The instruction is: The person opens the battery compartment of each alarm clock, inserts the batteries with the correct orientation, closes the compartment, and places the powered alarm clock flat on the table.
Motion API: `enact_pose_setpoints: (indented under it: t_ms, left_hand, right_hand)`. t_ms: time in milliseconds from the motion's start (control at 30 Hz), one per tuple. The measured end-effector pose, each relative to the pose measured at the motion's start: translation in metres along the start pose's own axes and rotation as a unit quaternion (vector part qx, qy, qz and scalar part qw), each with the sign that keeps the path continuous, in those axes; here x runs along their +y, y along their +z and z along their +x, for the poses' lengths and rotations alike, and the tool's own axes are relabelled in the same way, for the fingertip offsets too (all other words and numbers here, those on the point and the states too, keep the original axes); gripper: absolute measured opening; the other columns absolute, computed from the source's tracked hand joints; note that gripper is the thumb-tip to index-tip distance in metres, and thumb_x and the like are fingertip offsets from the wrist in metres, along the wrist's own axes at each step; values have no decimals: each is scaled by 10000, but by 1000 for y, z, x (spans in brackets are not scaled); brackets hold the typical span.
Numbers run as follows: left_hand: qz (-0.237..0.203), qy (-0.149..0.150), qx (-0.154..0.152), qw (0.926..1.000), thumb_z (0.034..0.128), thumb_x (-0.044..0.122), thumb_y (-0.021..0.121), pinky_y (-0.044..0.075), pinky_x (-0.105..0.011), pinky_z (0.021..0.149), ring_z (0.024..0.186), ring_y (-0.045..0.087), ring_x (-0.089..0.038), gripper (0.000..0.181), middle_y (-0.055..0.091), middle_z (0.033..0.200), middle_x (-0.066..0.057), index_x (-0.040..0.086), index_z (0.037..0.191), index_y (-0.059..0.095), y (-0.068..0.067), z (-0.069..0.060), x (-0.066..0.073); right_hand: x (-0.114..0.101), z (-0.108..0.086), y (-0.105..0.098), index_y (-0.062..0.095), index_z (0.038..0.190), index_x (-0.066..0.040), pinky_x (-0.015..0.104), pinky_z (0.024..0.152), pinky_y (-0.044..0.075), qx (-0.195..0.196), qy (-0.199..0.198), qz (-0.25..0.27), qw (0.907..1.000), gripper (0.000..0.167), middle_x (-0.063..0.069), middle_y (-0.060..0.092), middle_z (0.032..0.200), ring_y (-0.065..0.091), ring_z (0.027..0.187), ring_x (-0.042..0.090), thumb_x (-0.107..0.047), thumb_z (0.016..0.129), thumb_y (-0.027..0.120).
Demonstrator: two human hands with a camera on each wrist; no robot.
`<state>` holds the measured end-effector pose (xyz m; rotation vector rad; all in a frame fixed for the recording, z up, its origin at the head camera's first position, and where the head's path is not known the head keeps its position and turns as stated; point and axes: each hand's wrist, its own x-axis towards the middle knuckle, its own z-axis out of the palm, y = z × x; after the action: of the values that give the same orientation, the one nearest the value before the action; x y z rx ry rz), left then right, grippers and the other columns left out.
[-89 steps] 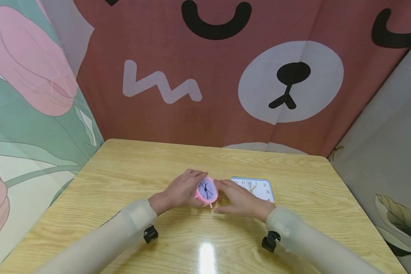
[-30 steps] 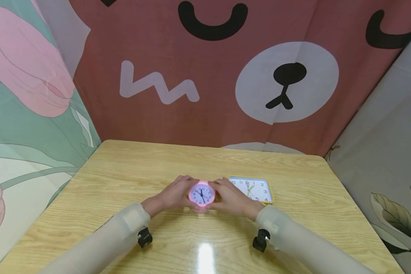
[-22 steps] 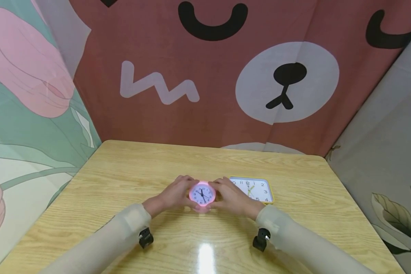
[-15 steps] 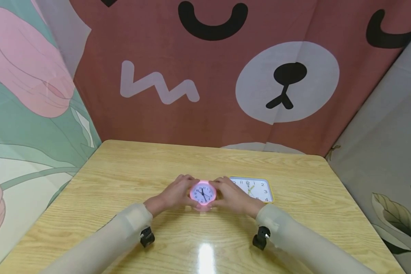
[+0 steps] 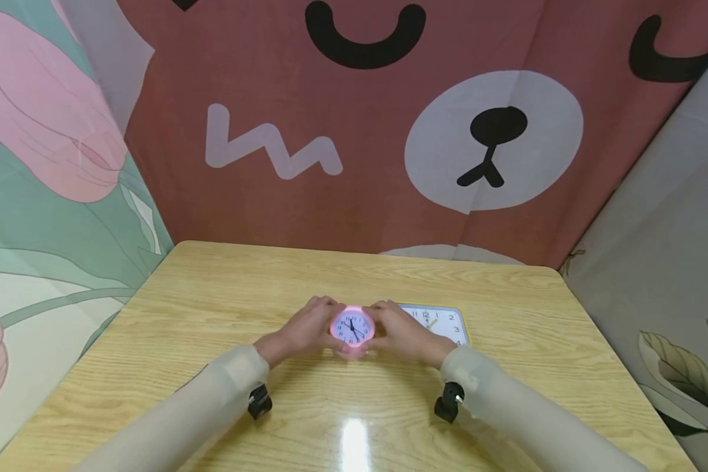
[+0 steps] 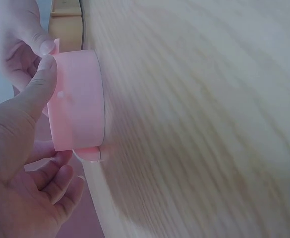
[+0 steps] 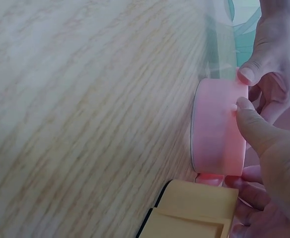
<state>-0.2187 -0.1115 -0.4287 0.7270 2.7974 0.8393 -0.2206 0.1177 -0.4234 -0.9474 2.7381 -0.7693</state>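
Note:
A round pink alarm clock (image 5: 352, 326) with a white dial faces up near the middle of the table. My left hand (image 5: 305, 329) grips its left side and my right hand (image 5: 406, 333) its right side. Both thumbs are at the near edge, with fingers round the far side. In the left wrist view, the pink casing (image 6: 78, 99) has its back at or just above the wood; whether it touches I cannot tell. Right of it lies a yellow-rimmed rectangular clock (image 5: 448, 321), dial up, partly covered by my right hand.
The wooden table (image 5: 224, 282) carries both clocks. In the right wrist view, the yellow clock's side (image 7: 197, 203) sits close beside the pink one. A bear-patterned cloth (image 5: 259, 210) hangs behind the table.
Three seconds ago the pink clock was tilted in my left hand, with my right hand loose beside it. Both hands then hold it level; since half a second ago it has shifted slightly away and right.

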Motion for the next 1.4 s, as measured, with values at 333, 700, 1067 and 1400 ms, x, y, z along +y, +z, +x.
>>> enact_pose_setpoints:
  t_ms: [333,700,1067,1400]
  left_hand:
    - [178,25,40,9998,723,394,908,497,-445,983,1202,518,-280,797,620,1292,-134,42,1374,612,2,9,0]
    - [273,-62,28,9996,725,418,902,496,-422,972,1178,520,-258,824,617,1297,-124,38,1390,600,3,15,0]
    - [285,-48,165,9994,708,425,912,489,-405,923,1118,533,-249,731,647,1214,-101,92,1310,665,6,17,0]
    - [244,-36,223,9994,714,413,912,480,-410,924,1109,532,-248,711,655,1200,-96,98,1304,670,7,18,0]
  right_hand:
    - [7,4,-4,577,1403,-3,477,1055,465,-24,14,243,9997,659,133,631,1352,552,1224,266,-280,856,820]
    - [9,6,-8,570,1402,21,516,1085,450,-11,-36,148,9999,671,175,622,1372,553,1267,323,-235,840,834]
    - [10,8,-11,594,1384,5,518,1098,446,-78,-127,195,9997,630,178,635,1366,570,1269,330,-210,841,833]
    - [13,10,-11,592,1385,7,515,1112,438,-106,-137,182,9997,614,187,622,1381,561,1292,341,-202,855,820]
